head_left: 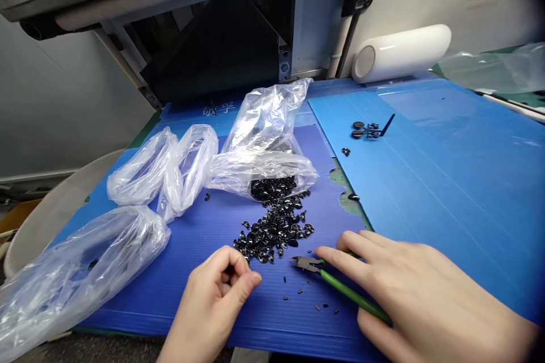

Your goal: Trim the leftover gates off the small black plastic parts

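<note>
My right hand (395, 289) is wrapped round the green handles of small cutting pliers (340, 289), whose metal jaws point left toward a pile of small glossy black parts (272, 229). Close to the pile's lower left, my left hand (215, 298) has its fingers curled and the thumb against the forefinger; whatever it may hold is hidden. Above the pile, a clear plastic bag (268, 125) lies with its mouth toward me and more black parts inside. Tiny black scraps (300, 291) are scattered below the pliers' jaws.
Clear bags (140, 167) lie at the left, one larger bag (97, 261) at the lower left. On the light blue board (426, 181) are a black sprue with parts (367, 130) and a small black piece (346, 151). A white roll (402, 52) stands behind.
</note>
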The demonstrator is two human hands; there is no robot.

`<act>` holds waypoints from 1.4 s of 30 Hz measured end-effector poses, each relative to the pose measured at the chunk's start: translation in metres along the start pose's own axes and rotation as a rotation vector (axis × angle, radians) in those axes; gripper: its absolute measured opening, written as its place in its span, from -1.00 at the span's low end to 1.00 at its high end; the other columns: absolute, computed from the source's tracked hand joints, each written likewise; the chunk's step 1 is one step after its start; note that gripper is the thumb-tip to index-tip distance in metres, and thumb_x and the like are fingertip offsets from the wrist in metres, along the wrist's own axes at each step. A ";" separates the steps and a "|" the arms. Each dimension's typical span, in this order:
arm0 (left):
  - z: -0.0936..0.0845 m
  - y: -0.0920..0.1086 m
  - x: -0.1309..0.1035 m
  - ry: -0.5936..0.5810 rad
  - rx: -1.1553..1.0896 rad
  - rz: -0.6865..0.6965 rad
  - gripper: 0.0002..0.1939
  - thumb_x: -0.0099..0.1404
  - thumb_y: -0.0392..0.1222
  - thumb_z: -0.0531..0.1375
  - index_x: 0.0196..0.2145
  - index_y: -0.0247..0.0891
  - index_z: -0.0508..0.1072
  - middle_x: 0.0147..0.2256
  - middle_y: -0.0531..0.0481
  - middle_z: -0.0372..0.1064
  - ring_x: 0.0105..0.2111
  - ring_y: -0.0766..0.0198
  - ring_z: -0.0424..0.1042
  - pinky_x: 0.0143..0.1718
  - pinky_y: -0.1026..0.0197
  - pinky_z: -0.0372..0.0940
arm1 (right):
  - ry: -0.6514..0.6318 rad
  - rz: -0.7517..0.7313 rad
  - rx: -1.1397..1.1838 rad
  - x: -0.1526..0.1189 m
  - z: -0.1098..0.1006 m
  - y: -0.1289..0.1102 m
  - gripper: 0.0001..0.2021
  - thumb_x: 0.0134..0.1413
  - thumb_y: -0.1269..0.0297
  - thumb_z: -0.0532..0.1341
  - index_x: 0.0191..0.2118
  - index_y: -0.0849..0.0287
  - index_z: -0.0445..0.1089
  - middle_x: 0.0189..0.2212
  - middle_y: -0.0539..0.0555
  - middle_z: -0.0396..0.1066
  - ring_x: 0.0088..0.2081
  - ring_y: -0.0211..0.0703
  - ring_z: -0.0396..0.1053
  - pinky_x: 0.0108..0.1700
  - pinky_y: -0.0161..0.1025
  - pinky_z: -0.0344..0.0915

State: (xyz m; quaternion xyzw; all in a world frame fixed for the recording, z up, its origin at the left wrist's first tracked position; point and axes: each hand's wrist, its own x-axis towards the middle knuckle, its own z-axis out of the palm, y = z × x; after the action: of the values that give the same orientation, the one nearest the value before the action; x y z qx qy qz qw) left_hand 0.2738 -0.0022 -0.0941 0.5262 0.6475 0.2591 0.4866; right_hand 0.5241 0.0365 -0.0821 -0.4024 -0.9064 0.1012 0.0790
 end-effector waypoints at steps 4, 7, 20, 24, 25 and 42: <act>0.007 0.007 0.007 0.006 0.106 0.066 -0.87 0.29 -0.10 0.08 -0.37 -0.17 0.25 -0.47 0.16 0.23 -0.54 0.41 0.20 -0.51 0.36 0.13 | 0.007 -0.021 0.047 0.000 0.001 -0.002 -0.53 -0.23 0.41 0.06 -0.07 0.05 0.30 -0.32 0.12 0.30 -0.40 0.05 0.32 -0.49 -0.01 0.29; 0.017 0.003 0.015 0.061 0.429 0.355 -0.89 0.36 -0.24 0.00 -0.27 -0.14 0.31 -0.34 0.11 0.33 -0.34 0.37 0.35 -0.30 0.35 0.20 | -0.034 -0.005 0.082 0.003 0.000 -0.004 -0.64 -0.26 0.41 0.07 -0.21 0.09 0.32 -0.35 0.12 0.30 -0.40 0.06 0.31 -0.47 0.03 0.31; 0.032 -0.013 -0.003 0.189 0.765 0.546 -0.82 0.38 -0.28 -0.06 -0.18 -0.19 0.31 -0.38 0.01 0.28 -0.42 0.28 0.38 -0.34 0.28 0.32 | 0.153 -0.089 -0.077 0.010 0.001 -0.018 -0.62 -0.45 0.43 0.09 -0.35 0.15 0.46 -0.47 0.12 0.38 -0.52 -0.02 0.30 -0.65 -0.16 0.26; 0.035 -0.019 -0.004 0.198 0.669 0.531 -0.85 0.39 -0.26 -0.05 -0.19 -0.14 0.29 -0.37 0.05 0.27 -0.44 0.32 0.38 -0.32 0.32 0.29 | 0.172 -0.091 -0.086 0.008 0.002 -0.019 -0.62 -0.44 0.42 0.08 -0.34 0.15 0.46 -0.47 0.12 0.39 -0.51 0.00 0.31 -0.64 -0.15 0.29; 0.035 -0.020 -0.004 0.195 0.649 0.524 -0.85 0.39 -0.26 -0.05 -0.21 -0.13 0.29 -0.37 0.06 0.26 -0.44 0.33 0.38 -0.33 0.32 0.28 | 0.167 -0.090 -0.086 0.008 0.002 -0.019 -0.62 -0.43 0.43 0.08 -0.34 0.15 0.46 -0.46 0.12 0.39 -0.50 0.00 0.31 -0.64 -0.14 0.29; 0.020 -0.005 -0.005 0.144 0.026 0.134 -0.87 0.19 -0.19 0.19 -0.28 -0.06 0.50 -0.44 0.12 0.29 -0.52 0.41 0.28 -0.49 0.41 0.21 | 0.119 0.060 0.038 -0.008 0.019 -0.015 -0.48 -0.19 0.42 0.09 0.00 0.15 0.37 -0.32 0.16 0.35 -0.34 0.05 0.33 -0.40 0.02 0.39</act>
State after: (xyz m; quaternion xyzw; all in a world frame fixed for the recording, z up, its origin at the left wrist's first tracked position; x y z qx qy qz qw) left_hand 0.2895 -0.0124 -0.1044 0.5548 0.6472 0.3198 0.4136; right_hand 0.5143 0.0188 -0.0970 -0.4329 -0.8857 0.0963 0.1374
